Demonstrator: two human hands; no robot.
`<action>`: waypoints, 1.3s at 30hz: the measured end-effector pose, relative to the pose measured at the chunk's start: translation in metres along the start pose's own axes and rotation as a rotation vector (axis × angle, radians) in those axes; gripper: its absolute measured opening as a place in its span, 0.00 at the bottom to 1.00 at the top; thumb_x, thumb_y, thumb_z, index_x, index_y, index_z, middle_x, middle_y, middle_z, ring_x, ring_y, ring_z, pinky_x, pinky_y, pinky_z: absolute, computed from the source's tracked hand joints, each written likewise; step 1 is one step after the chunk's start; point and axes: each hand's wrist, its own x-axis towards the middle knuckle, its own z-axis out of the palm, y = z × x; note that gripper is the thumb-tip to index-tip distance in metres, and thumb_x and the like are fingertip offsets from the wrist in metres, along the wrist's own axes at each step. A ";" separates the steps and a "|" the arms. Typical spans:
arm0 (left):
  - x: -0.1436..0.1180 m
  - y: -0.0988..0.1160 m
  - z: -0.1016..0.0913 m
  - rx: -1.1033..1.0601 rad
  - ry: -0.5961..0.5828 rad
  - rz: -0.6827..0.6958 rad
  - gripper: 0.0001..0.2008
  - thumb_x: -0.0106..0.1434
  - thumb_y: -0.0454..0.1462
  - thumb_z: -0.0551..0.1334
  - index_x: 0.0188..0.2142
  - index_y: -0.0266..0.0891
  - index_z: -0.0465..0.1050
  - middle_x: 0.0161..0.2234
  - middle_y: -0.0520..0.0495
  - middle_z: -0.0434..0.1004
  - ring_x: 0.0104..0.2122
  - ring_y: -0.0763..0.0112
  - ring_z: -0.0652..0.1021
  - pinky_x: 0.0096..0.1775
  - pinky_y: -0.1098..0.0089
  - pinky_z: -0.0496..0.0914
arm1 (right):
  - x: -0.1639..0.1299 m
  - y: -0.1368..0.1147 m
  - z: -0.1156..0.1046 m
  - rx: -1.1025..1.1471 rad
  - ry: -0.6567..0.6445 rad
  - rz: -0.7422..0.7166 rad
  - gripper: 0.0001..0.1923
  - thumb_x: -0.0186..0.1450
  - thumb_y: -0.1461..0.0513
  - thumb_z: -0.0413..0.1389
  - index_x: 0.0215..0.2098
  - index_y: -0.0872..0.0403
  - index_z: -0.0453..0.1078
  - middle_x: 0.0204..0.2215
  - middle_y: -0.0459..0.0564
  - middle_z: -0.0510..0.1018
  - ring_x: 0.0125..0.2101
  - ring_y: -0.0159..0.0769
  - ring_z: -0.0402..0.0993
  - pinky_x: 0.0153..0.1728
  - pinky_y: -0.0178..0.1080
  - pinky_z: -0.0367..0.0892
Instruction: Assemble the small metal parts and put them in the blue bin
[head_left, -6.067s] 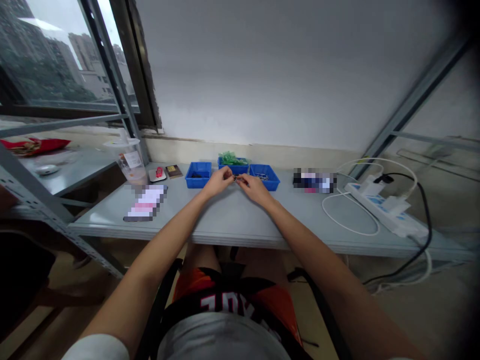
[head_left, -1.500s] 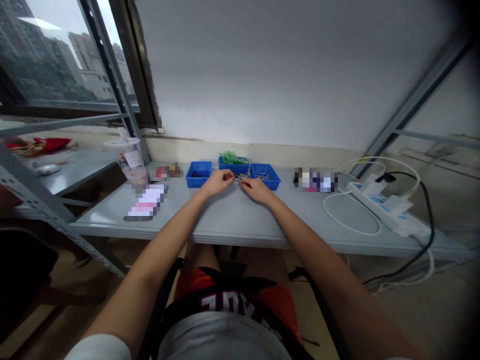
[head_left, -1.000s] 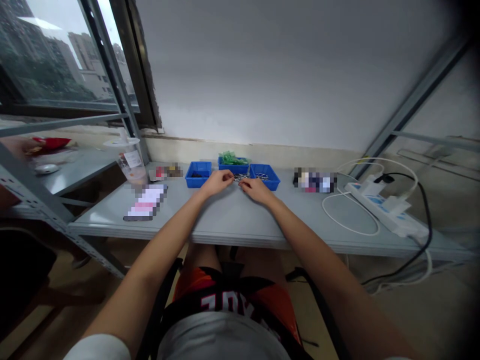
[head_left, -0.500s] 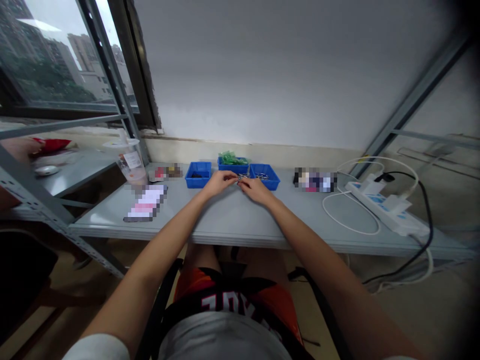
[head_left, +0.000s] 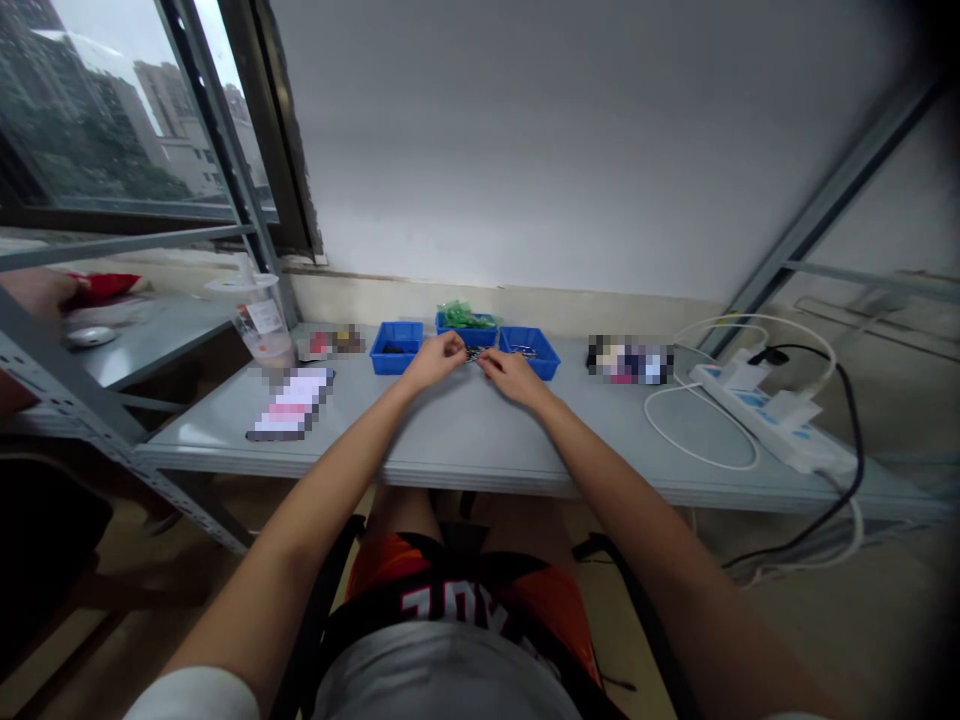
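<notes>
Head view:
Left hand (head_left: 435, 360): grip pinched on the small metal part (head_left: 473, 354), just before the middle bin (head_left: 466, 333).
Right hand (head_left: 512, 373): grip pinched on the same part.
Risk: the tiny part could slip and roll off the table (head_left: 465, 440).

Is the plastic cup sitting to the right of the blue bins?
No, the plastic cup stands at the table's left end near the window, left of the three blue bins, with the power strip on the right.
</notes>
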 end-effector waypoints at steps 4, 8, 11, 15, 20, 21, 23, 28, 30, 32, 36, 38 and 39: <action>-0.001 -0.001 0.000 0.073 -0.092 0.025 0.09 0.62 0.39 0.60 0.35 0.34 0.73 0.32 0.46 0.78 0.31 0.70 0.75 0.37 0.70 0.68 | 0.000 0.001 0.000 0.028 0.028 0.035 0.13 0.70 0.57 0.49 0.42 0.55 0.72 0.24 0.45 0.75 0.26 0.33 0.70 0.33 0.34 0.59; -0.001 -0.002 0.001 0.072 -0.114 0.060 0.10 0.63 0.39 0.60 0.36 0.35 0.75 0.34 0.46 0.80 0.33 0.69 0.76 0.38 0.70 0.69 | 0.000 0.001 0.000 0.018 -0.008 0.023 0.13 0.70 0.57 0.48 0.39 0.54 0.72 0.24 0.45 0.75 0.26 0.33 0.70 0.32 0.34 0.59; 0.000 -0.003 0.001 0.071 -0.121 0.076 0.09 0.62 0.39 0.60 0.37 0.35 0.76 0.34 0.46 0.80 0.33 0.69 0.76 0.39 0.69 0.68 | 0.000 0.001 0.000 0.019 -0.006 0.019 0.12 0.70 0.57 0.49 0.40 0.54 0.72 0.25 0.45 0.75 0.26 0.32 0.70 0.32 0.34 0.59; 0.000 -0.006 0.002 0.058 -0.148 0.093 0.08 0.62 0.38 0.61 0.37 0.35 0.77 0.36 0.45 0.80 0.34 0.69 0.77 0.39 0.70 0.68 | 0.000 0.001 0.000 0.021 -0.006 0.002 0.12 0.70 0.58 0.48 0.41 0.53 0.71 0.24 0.45 0.75 0.26 0.33 0.70 0.33 0.34 0.60; 0.000 -0.006 0.001 0.082 -0.153 0.087 0.11 0.64 0.40 0.60 0.38 0.35 0.77 0.35 0.45 0.80 0.33 0.69 0.76 0.38 0.70 0.67 | 0.000 0.003 0.000 -0.003 -0.011 -0.009 0.12 0.70 0.59 0.48 0.36 0.53 0.71 0.25 0.45 0.75 0.27 0.32 0.70 0.34 0.34 0.60; -0.001 -0.005 0.000 0.098 -0.152 0.081 0.11 0.64 0.40 0.60 0.38 0.35 0.77 0.34 0.46 0.80 0.33 0.69 0.75 0.37 0.70 0.67 | 0.000 0.003 -0.001 -0.002 -0.002 -0.005 0.12 0.70 0.59 0.48 0.36 0.53 0.71 0.24 0.45 0.75 0.26 0.32 0.70 0.33 0.34 0.60; -0.001 -0.004 -0.002 0.132 -0.142 0.062 0.12 0.64 0.41 0.59 0.37 0.35 0.77 0.33 0.46 0.79 0.32 0.69 0.74 0.37 0.70 0.66 | 0.000 0.003 -0.002 0.001 0.019 0.012 0.12 0.70 0.58 0.48 0.36 0.54 0.71 0.24 0.45 0.74 0.26 0.32 0.69 0.33 0.34 0.60; -0.001 -0.005 -0.004 0.174 -0.115 0.040 0.11 0.64 0.39 0.58 0.36 0.35 0.77 0.32 0.45 0.79 0.31 0.68 0.74 0.36 0.69 0.66 | 0.000 0.000 -0.006 -0.016 0.039 0.034 0.12 0.69 0.59 0.48 0.35 0.54 0.71 0.23 0.46 0.75 0.26 0.33 0.69 0.32 0.34 0.59; -0.001 -0.006 -0.004 0.179 -0.110 0.040 0.11 0.63 0.39 0.58 0.36 0.36 0.77 0.32 0.45 0.79 0.31 0.68 0.74 0.36 0.69 0.66 | 0.000 0.000 -0.007 -0.021 0.047 0.037 0.12 0.69 0.59 0.48 0.36 0.54 0.72 0.23 0.46 0.75 0.26 0.33 0.69 0.32 0.34 0.59; -0.001 -0.007 -0.004 0.183 -0.105 0.043 0.10 0.63 0.39 0.58 0.36 0.36 0.77 0.32 0.45 0.79 0.30 0.68 0.74 0.36 0.68 0.66 | 0.000 0.001 -0.007 -0.021 0.051 0.041 0.12 0.69 0.59 0.48 0.37 0.54 0.72 0.23 0.46 0.75 0.26 0.33 0.69 0.32 0.34 0.59; -0.001 -0.006 -0.004 0.176 -0.083 0.035 0.10 0.63 0.38 0.59 0.36 0.36 0.78 0.32 0.44 0.79 0.31 0.67 0.74 0.36 0.67 0.66 | 0.001 0.003 -0.005 -0.037 0.067 0.034 0.11 0.68 0.60 0.49 0.38 0.54 0.73 0.25 0.47 0.77 0.26 0.33 0.69 0.32 0.34 0.59; -0.001 -0.005 -0.005 0.174 -0.073 0.029 0.10 0.63 0.38 0.59 0.35 0.36 0.78 0.32 0.43 0.79 0.31 0.66 0.75 0.36 0.67 0.66 | 0.001 0.004 -0.005 -0.049 0.071 0.033 0.11 0.68 0.60 0.50 0.39 0.55 0.74 0.26 0.48 0.77 0.26 0.33 0.69 0.32 0.34 0.59; -0.002 -0.005 -0.005 0.177 -0.071 0.027 0.10 0.63 0.38 0.59 0.36 0.36 0.78 0.32 0.43 0.79 0.31 0.66 0.75 0.37 0.67 0.66 | 0.001 0.005 -0.004 -0.052 0.070 0.034 0.11 0.68 0.60 0.50 0.39 0.55 0.74 0.26 0.48 0.77 0.26 0.33 0.69 0.32 0.34 0.59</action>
